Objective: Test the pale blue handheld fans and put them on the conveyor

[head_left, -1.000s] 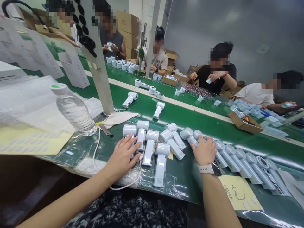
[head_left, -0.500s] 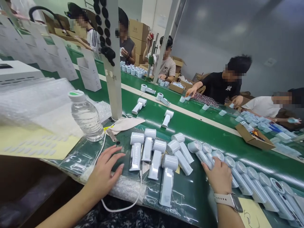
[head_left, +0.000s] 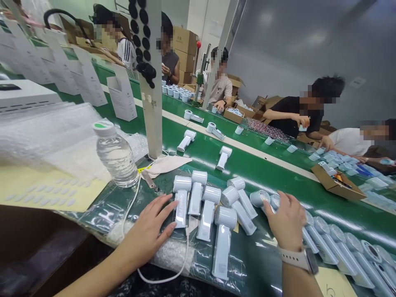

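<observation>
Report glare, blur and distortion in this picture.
Head view: bright glare streaks on the clear plastic sheet and the green belt; the wide-angle lens leans the white post; left hand, right hand and pale fans between them are sharp.

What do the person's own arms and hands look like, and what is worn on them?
Both forearms are bare, without sleeves or gloves. The left hand shows no jewellery. Behind the right hand, the wrist carries a watch with a pale band and dark face.

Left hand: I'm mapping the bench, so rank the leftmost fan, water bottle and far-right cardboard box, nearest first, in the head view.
1. Leftmost fan, right at the left hand.
2. Water bottle, behind, to the left.
3. Cardboard box, far off, right side.
</observation>
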The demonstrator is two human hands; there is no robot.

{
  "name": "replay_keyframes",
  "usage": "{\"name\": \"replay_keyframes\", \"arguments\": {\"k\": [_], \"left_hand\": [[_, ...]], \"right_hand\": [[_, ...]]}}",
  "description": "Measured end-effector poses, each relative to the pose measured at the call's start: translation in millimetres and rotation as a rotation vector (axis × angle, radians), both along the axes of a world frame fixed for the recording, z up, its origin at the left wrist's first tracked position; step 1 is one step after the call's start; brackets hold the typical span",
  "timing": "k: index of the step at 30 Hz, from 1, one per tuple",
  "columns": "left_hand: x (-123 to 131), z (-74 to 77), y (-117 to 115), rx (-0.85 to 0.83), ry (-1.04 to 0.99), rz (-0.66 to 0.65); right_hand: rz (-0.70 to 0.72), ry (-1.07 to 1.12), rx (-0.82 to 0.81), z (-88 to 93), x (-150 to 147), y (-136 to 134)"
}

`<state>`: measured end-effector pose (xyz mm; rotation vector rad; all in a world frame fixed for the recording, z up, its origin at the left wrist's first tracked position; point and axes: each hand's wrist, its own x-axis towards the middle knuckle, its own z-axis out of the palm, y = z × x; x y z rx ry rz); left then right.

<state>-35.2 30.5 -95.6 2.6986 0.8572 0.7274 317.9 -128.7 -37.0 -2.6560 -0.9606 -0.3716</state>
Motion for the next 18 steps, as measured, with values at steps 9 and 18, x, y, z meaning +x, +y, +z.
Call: {"name": "replay_keyframes", "arguments": {"k": [9, 18], "left_hand": [[1.3, 4.9, -8.4, -0.069, -0.049, 0.029], [3.6, 15.0, -24.2, -0.281, -0.046, 0.090]], "right_hand": [[0.384, 0.430, -0.268, 22.5, -1.3, 237.6], [0.350, 0.329, -0.323, 11.5, -144.5, 345.1]]}}
